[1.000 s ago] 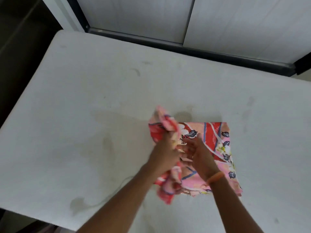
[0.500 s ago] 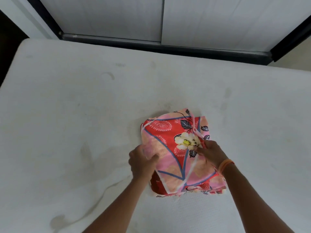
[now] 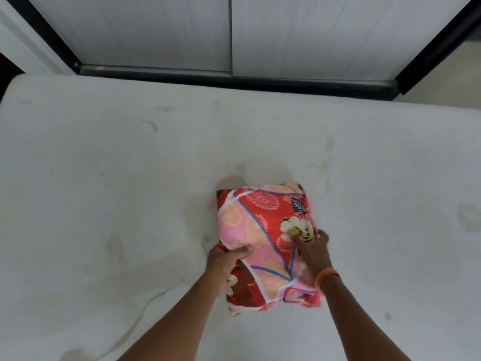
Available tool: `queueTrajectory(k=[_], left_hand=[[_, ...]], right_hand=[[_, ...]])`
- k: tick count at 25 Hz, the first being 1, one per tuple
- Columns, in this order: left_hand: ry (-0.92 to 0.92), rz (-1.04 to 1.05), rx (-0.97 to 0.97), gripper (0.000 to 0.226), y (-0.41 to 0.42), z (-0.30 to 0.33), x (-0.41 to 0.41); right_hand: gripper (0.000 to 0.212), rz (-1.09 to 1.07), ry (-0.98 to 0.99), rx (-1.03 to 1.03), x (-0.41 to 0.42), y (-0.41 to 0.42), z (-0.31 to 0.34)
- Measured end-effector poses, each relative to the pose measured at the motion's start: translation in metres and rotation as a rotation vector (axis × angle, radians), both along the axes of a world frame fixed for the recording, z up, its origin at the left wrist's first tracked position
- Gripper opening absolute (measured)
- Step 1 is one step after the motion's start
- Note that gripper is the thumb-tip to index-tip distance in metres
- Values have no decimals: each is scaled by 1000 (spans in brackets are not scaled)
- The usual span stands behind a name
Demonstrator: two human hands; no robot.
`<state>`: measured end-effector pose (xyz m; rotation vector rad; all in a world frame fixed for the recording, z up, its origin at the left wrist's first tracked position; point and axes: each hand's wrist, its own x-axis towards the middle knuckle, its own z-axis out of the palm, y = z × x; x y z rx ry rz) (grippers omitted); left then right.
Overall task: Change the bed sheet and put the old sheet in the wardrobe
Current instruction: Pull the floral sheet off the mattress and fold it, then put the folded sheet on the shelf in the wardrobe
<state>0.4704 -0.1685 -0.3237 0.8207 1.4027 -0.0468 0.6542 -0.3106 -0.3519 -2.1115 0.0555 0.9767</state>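
Fingers first: on my left hand (image 3: 226, 259) they're curled round the lower-left edge of the folded bed sheet (image 3: 260, 230), thumb on top, so that one has a real grip. My right hand (image 3: 313, 250) lies pretty flat on the right side of the bundle, fingers stretched out and pressing the cloth down by the white flower print, holding nothing as far as I can tell. An orange wristband (image 3: 326, 274) sits on that wrist.

The sheet sits a bit right of centre in the frame, on the bare white mattress (image 3: 104, 191), well short of the white sliding doors (image 3: 234, 32) along the top.

Handling guess: thin cotton, light, totally floppy, so the folds will spill if I lift by one corner. I'd scoop it from underneath on both sides and keep it squeezed.

Versus half a second back: left hand has slid from patting the top to gripping the edge, and the right has moved from pinching a loose flap to smoothing it flat.
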Motion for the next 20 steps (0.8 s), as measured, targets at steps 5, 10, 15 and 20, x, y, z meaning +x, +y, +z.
queueTrajectory(k=[5, 10, 15, 20], left_hand=[[-41, -69, 33, 46, 3, 80, -12], [-203, -170, 110, 58, -28, 189, -31], [-475, -325, 238, 73, -73, 295, -41], [-618, -424, 377, 80, -150, 391, -49]], right_hand=[[49, -104, 580, 267, -4, -27, 73], [38, -99, 472, 484, -19, -67, 189], [41, -50, 252, 702, -35, -135, 312], [47, -38, 110, 839, -72, -225, 414]])
